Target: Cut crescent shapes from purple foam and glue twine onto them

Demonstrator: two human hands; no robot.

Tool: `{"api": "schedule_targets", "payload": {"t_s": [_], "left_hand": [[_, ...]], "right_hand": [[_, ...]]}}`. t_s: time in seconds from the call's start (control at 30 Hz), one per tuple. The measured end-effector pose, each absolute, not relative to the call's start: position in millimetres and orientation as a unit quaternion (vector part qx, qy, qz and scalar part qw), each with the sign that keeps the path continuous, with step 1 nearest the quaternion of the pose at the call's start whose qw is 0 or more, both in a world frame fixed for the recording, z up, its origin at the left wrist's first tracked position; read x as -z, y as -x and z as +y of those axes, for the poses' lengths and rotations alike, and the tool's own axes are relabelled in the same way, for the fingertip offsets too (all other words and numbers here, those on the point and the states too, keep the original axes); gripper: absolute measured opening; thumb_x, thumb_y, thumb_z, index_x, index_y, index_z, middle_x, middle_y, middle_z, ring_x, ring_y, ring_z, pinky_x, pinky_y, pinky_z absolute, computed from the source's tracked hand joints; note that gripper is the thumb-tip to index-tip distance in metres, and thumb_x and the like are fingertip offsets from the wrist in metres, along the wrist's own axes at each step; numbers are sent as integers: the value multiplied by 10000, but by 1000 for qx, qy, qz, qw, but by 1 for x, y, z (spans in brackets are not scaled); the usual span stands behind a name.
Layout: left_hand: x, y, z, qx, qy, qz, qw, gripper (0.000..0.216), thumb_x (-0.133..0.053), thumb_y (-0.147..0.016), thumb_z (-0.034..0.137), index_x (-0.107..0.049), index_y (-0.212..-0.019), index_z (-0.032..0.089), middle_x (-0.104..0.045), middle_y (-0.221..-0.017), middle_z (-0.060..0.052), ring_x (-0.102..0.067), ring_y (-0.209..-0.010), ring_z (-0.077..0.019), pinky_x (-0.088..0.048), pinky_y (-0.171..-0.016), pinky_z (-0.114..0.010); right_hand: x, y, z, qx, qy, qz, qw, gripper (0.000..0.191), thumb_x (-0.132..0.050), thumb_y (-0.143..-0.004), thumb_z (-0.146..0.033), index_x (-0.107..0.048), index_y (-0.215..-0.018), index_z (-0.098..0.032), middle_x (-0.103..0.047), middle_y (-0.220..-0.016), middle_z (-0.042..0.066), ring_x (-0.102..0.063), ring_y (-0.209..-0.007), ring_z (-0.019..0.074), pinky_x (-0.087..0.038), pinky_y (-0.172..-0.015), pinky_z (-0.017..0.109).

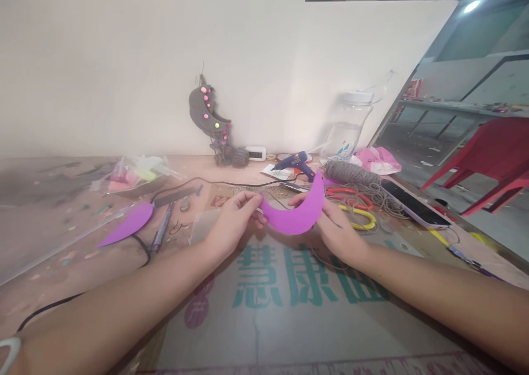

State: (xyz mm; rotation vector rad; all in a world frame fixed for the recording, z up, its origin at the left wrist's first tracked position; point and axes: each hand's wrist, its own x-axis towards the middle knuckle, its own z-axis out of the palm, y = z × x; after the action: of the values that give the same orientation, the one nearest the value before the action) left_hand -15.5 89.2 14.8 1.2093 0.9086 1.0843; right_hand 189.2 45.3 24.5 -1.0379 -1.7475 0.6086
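A purple crescent-shaped foam piece [298,213] is held above the cardboard sheet [285,309] between both hands. My left hand [232,221] pinches its left tip with fingers closed. My right hand [334,226] grips its right half from below and behind, fingers curled on it. A second purple foam offcut [126,224] lies flat to the left.
A blue glue gun [294,163], grey yarn [351,172], coloured rings [359,210], a phone [413,204] and a clear jar [346,126] lie behind. A dark crescent with pompoms [205,112] leans on the wall. A bag of pompoms [132,177] and black cables sit left. A red chair [491,155] stands right.
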Motion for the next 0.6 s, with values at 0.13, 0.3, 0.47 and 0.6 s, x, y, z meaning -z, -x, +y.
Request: {"api": "schedule_targets", "payload": {"t_s": [0.13,0.3,0.47,0.6], "left_hand": [[-13,18,91,-508,-507,388,578,355,-707,-800,477,-556,-862,162,-647,-628,16,-609,-552,-94,-464,-535,-182],[-18,15,85,-464,-566,368,574,332,-667,-837,465,-553,-856,154,-632,-608,15,-592,-533,-101,-482,-544,-212],[-18,13,81,-467,-584,361,558,347,-682,-826,432,-526,-990,168,-618,-688,32,-604,-558,-107,-492,-532,-225],[-18,14,80,-500,-597,355,517,384,-670,-839,403,-500,-1116,197,-612,-736,45,-617,-590,-107,-497,-554,-228]], "right_hand": [[-25,-195,41,-253,384,-738,493,449,-348,-987,-579,-595,-887,-217,-580,-746,38,-543,-680,190,-479,-653,330],[-23,-187,43,-231,432,-751,442,291,-612,-899,-389,-627,-1117,-197,-708,-1022,88,-664,-931,232,-533,-815,353],[-21,-184,46,-216,448,-763,412,148,-534,-913,-231,-669,-961,-193,-733,-942,70,-683,-904,208,-531,-863,356],[-20,-186,46,-204,440,-769,417,157,-531,-914,-220,-668,-988,-200,-736,-961,66,-686,-915,206,-531,-861,347]]}}
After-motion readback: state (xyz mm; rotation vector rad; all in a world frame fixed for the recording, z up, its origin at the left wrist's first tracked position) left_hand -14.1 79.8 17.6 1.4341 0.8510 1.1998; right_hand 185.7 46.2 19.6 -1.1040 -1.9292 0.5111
